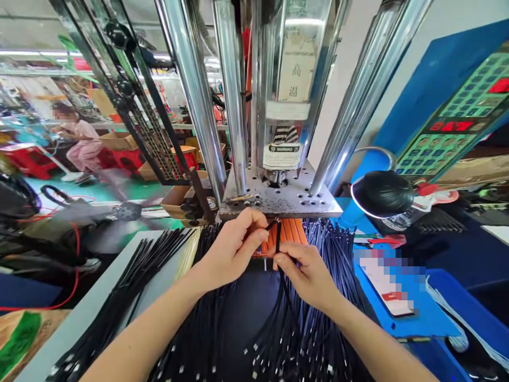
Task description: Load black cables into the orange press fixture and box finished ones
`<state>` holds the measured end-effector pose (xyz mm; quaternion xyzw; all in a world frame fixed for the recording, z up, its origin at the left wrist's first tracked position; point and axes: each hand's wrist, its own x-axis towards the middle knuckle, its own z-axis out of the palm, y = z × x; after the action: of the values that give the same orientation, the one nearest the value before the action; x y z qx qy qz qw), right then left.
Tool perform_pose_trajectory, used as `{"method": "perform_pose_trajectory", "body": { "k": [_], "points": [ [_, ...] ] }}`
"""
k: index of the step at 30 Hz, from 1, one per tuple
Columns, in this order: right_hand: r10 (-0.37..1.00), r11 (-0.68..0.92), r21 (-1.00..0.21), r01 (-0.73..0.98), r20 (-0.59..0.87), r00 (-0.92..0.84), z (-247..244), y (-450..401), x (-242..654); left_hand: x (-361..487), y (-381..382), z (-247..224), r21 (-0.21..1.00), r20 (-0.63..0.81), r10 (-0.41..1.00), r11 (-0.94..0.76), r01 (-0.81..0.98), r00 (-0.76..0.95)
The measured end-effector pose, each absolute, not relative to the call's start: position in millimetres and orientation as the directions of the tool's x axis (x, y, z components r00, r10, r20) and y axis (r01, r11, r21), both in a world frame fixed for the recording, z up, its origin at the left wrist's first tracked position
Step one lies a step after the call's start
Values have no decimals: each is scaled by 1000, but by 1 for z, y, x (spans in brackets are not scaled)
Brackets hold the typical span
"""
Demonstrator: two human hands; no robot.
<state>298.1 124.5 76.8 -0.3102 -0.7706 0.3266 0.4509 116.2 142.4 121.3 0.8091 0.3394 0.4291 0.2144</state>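
Under the metal plate [278, 204] of a press, my left hand [242, 241] pinches the end of a short black piece. My right hand [300, 268] is closed on a black cord [279, 239] that stands upright between thumb and fingers, its top just below the plate edge. The two held ends nearly meet; whether they touch is hard to tell. Behind them lies an orange grooved fixture [292, 232]. More black cords [334, 265] with light tips fan out on both sides and hang below my right hand.
A bundle of black cords [135, 278] lies on a grey surface at left. A black lamp [382, 194], a phone [385, 284] and a blue tray [469, 313] are at right. A spinning fan [127, 211] and a seated person [83, 139] are farther left.
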Motion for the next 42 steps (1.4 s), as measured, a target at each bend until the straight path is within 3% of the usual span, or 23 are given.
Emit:
{"method": "perform_pose_trajectory", "body": {
  "k": [5, 12, 19, 29, 32, 37, 42],
  "points": [
    [791, 588, -788, 182, 513, -334, 83, 133, 295, 128, 151, 134, 592, 537, 677, -727, 346, 504],
    [752, 635, -719, 282, 490, -442, 66, 110, 298, 138, 162, 140, 846, 394, 734, -525, 95, 553],
    [766, 573, -723, 386, 305, -566, 41, 103, 305, 143, 168, 153, 799, 488, 716, -597, 75, 500],
    [806, 498, -809, 313, 297, -512, 41, 119, 305, 139, 164, 157, 851, 445, 712, -525, -8, 543],
    [796, 491, -823, 284, 292, -529, 40, 116, 302, 140, 168, 154, 797, 516, 712, -603, 37, 476],
    [824, 460, -821, 337, 254, -506, 28, 127, 295, 149, 175, 152, 597, 733, 638, -770, 225, 238],
    [856, 402, -842, 361, 205, -474, 28, 158, 297, 152, 174, 161, 444, 834, 524, -823, 354, 172]
  ]
}}
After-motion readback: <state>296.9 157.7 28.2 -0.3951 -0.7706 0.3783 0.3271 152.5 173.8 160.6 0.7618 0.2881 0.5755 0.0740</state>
